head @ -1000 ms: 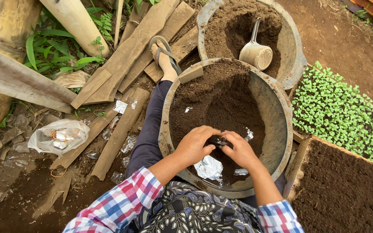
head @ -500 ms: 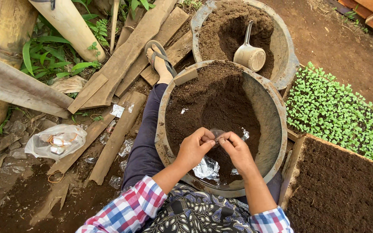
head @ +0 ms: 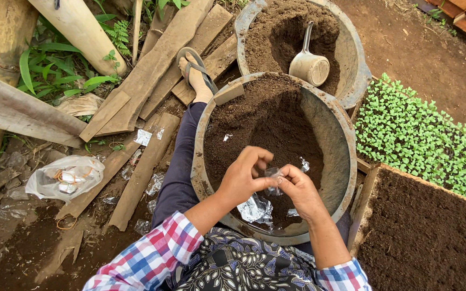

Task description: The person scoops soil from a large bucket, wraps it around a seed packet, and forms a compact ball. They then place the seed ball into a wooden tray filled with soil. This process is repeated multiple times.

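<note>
Both hands pinch 1 small clear bag (head: 272,175) between them. The left hand (head: 244,178) and right hand (head: 297,188) grip it just above the soil tub (head: 336,134).

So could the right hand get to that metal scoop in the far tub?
Probably yes, with a stretch. The right hand is pinching a small clear bag, and the scoop lies uncovered on the soil of the far tub, nothing between.

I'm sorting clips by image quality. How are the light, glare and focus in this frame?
Head view: soft, even daylight with no hard shadows; the clear plastic bag between left hand and right hand glints, as does the crumpled plastic in the soil basin; focus is sharp, with wide-angle bending at the edges.
</note>
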